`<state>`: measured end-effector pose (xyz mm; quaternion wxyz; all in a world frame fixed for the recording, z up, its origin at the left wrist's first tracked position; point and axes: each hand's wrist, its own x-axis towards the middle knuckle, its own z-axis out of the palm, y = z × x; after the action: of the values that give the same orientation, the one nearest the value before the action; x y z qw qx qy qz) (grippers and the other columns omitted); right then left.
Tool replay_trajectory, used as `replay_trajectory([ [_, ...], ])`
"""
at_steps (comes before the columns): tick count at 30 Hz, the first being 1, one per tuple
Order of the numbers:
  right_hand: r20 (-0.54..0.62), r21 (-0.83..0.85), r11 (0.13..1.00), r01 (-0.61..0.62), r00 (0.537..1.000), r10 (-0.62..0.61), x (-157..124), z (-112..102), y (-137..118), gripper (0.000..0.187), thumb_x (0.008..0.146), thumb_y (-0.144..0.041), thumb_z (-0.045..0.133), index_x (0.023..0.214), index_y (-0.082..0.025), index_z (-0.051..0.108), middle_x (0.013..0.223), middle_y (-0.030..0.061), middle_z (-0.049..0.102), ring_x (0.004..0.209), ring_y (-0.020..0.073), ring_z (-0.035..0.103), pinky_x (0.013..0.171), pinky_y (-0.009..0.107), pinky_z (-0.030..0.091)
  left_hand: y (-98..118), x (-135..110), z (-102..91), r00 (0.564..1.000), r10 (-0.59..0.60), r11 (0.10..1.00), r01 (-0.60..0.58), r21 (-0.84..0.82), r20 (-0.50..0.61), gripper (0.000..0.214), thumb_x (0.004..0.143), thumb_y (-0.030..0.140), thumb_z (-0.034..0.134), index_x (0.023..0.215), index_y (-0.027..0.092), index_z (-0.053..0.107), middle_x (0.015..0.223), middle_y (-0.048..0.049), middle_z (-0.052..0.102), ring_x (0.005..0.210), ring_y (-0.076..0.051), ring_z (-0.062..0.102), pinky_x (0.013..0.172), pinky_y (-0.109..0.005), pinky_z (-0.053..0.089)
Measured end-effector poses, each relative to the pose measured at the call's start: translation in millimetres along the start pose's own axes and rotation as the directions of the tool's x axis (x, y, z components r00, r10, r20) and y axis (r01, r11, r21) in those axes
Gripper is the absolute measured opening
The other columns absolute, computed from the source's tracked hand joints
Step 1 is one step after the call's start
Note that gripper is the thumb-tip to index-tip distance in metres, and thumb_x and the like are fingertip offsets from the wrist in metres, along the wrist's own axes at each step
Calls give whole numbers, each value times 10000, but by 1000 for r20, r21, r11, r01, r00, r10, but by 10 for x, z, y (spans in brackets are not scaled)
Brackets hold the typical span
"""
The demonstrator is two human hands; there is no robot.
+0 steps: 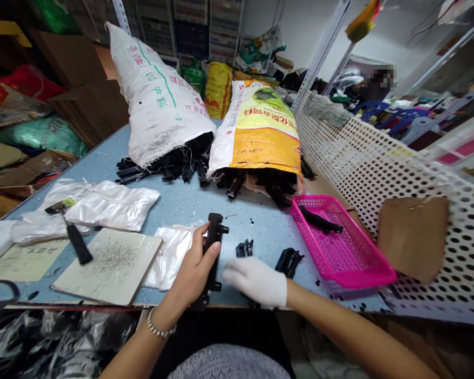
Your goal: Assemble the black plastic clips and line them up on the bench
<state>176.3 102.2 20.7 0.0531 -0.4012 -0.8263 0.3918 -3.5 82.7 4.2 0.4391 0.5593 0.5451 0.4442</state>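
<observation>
My bare left hand (193, 268), a beaded bracelet at its wrist, is closed around a long black plastic part (216, 226) with short pegs along its right side. The part stands nearly lengthwise before me at the table's front edge. Just to its right is my right hand (256, 281) in a white glove, its fingers smeared by motion; whether they hold anything is not visible. Beyond the glove lies a small black plastic piece (245, 248), and to the right of it a cluster of black parts (289, 262).
A pink basket (355, 279) holds one black part (319, 220). Black parts spill from a white sack (158, 121) and a yellow sack (260, 137). At left are a hammer (77, 242), a pale board (106, 266) and plastic bags (110, 202). A perforated white panel (355, 158) borders the right.
</observation>
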Motion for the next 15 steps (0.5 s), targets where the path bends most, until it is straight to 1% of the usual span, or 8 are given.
replay_trajectory([
  [3,2,-150,989,0,1000,1,-109,249,-37,411,969,-509,428,872,-167,633,780,57,644,657,171,576,621,269,398,-74,65,6,999,-2,1000,2,-11,-37,536,960,488,460,1426,243,358,1377,-101,533,1272,-271,500,1080,-443,354],
  [5,115,-18,998,-59,992,61,-82,268,13,408,986,-454,406,813,-168,640,694,27,629,604,147,561,595,250,397,-199,101,39,998,-20,1000,19,-11,-64,494,963,483,448,1389,235,402,1344,-98,555,1253,-267,514,1065,-434,365],
  [7,172,133,973,-188,971,164,77,115,125,398,962,-450,474,732,-174,646,585,-10,590,537,128,541,571,235,406,-373,121,122,994,-64,998,64,-7,-93,443,966,474,430,1320,210,468,1279,-106,591,1221,-276,534,1040,-436,386],
  [8,129,174,951,-256,963,236,211,-19,195,386,949,-454,504,731,-175,656,576,-15,593,539,130,552,586,237,423,-465,122,192,992,-78,997,79,1,-103,424,968,466,421,1287,197,496,1245,-113,606,1202,-282,545,1027,-444,398],
  [9,4,199,924,-326,943,331,378,-180,266,361,926,-464,548,753,-173,672,604,-8,619,574,143,581,621,246,445,-553,114,285,990,-82,996,84,15,-111,410,970,452,411,1261,184,517,1215,-123,617,1180,-289,556,1017,-455,407],
  [11,-238,228,901,-369,876,419,779,-531,395,368,981,-464,453,1024,-173,675,902,50,704,859,189,649,811,282,466,-698,75,534,991,-59,997,65,50,-121,392,971,412,401,1235,162,546,1179,-144,626,1146,-299,569,1016,-480,410],
  [13,-375,268,871,-412,788,489,1194,-845,489,435,998,-472,424,1258,-157,573,1243,131,621,1158,253,571,970,356,422,-791,19,827,992,-16,997,26,79,-126,382,961,363,406,1237,149,562,1194,-165,620,1165,-309,552,1043,-499,391],
  [15,-421,337,824,-456,710,565,1529,-1070,547,490,978,-452,499,1345,-127,497,1380,187,508,1265,310,493,1031,449,393,-849,-31,1080,988,19,992,0,124,-153,408,936,310,431,1283,131,550,1272,-191,583,1232,-327,502,1082,-521,350],
])
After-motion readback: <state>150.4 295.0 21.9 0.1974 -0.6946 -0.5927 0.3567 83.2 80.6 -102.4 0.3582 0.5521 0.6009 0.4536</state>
